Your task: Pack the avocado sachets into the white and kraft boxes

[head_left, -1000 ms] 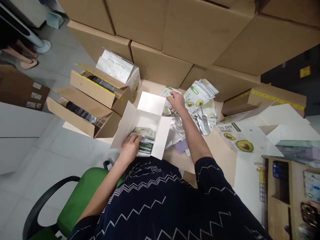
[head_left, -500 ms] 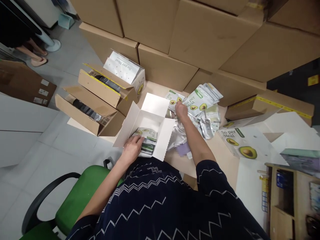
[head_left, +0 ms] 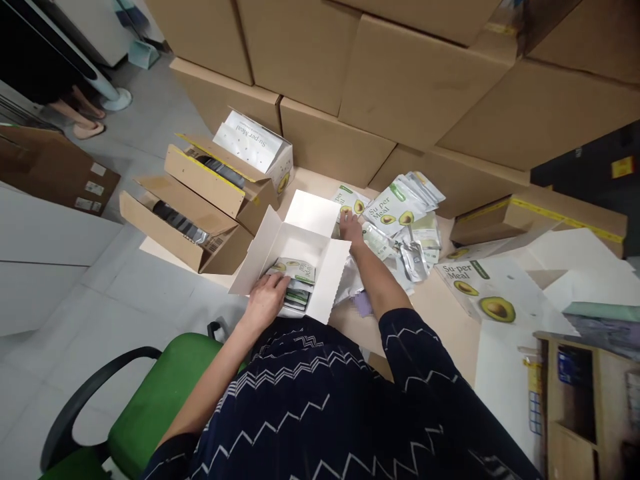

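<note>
An open white carton point(head_left: 324, 272) with raised flaps stands in front of me, holding a stack of flat pouches point(head_left: 300, 269) with avocado prints. My left hand point(head_left: 267, 297) reaches over its near left side, fingers curled onto the pouches. To the right of the carton, my right hand point(head_left: 351, 231) is over the table, fingers extended and a little apart. Its fingertips touch the lower edge of a white-and-green avocado pouch point(head_left: 349, 197). Beside it lie more pouches, among them a large "Su-per Meal" pouch point(head_left: 393, 203) and a silver one point(head_left: 414, 260).
Two open brown cartons point(head_left: 220, 250) and a closed "Su-per Meal" box point(head_left: 255, 143) stand left. Stacked cardboard boxes point(head_left: 335, 137) wall the table's back. A printed white box point(head_left: 480, 293) lies right. A green chair point(head_left: 160, 393) is at lower left; a person's feet point(head_left: 89, 129) show beyond.
My right hand has shifted left and slightly down, its fingers loosening from a more closed shape, uncovering a pale green pouch. My left hand stays on the pouches in the carton.
</note>
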`<state>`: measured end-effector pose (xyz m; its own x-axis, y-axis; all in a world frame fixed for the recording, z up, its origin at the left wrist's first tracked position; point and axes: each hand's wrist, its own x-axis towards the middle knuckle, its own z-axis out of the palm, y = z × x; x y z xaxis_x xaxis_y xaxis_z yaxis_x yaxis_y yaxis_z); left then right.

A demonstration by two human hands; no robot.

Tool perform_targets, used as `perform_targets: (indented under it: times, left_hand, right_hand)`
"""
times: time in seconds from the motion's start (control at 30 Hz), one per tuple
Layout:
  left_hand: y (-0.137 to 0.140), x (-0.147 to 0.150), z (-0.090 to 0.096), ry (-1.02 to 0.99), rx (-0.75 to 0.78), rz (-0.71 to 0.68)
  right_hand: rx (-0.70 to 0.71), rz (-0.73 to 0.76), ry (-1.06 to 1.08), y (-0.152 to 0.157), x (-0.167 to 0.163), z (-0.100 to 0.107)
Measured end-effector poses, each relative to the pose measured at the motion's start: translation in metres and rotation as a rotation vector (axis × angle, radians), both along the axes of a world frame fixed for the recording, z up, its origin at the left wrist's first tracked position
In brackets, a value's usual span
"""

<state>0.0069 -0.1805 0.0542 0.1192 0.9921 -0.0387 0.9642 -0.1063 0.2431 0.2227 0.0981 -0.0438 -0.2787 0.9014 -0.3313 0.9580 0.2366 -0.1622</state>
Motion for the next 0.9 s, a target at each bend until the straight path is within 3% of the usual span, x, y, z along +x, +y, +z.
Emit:
perform_targets:
  times: [0.1, 0.17, 0.3, 0.37, 0.43, 0.5, 0.57, 0.63, 0.73, 0.9]
  left_hand:
    - [0.001, -0.001, 0.001, -0.007, 0.003, -0.009]
    - [0.001, -0.001, 0.0, -0.008, 0.01, -0.011]
    - [0.002, -0.002, -0.003, -0.029, 0.033, -0.01]
    - [0.002, -0.002, -0.003, -0.03, 0.038, -0.015]
    - [0.002, -0.001, -0.003, -0.026, 0.036, -0.015]
    - [0.002, -0.001, -0.003, -0.026, 0.032, -0.01]
    - [0.002, -0.001, -0.003, -0.027, 0.032, -0.007]
    - [0.002, 0.0, -0.003, -0.021, 0.04, -0.005]
    - [0.002, 0.001, -0.001, -0.009, 0.055, -0.001]
    - [0.005, 0.008, 0.006, -0.022, 0.121, 0.133]
  right_hand:
    - [0.046, -0.059, 0.073, 0.002, 0.004, 0.01]
    - [0.105, -0.175, 0.148, 0.011, 0.017, 0.026]
    - [0.365, -0.308, 0.5, 0.01, 0.06, 0.087]
    - [0.442, -0.235, 0.706, -0.013, 0.079, 0.129]
    - [0.427, -0.148, 0.818, -0.046, 0.087, 0.172]
    - [0.334, -0.057, 0.828, -0.079, 0.081, 0.206]
    - [0.196, 0.088, 0.765, -0.106, 0.06, 0.223]
    - [0.043, 0.267, 0.635, -0.123, 0.029, 0.222]
    - [-0.134, 0.469, 0.357, -0.133, -0.02, 0.197]
    - [-0.269, 0.615, 0.099, -0.134, -0.06, 0.153]
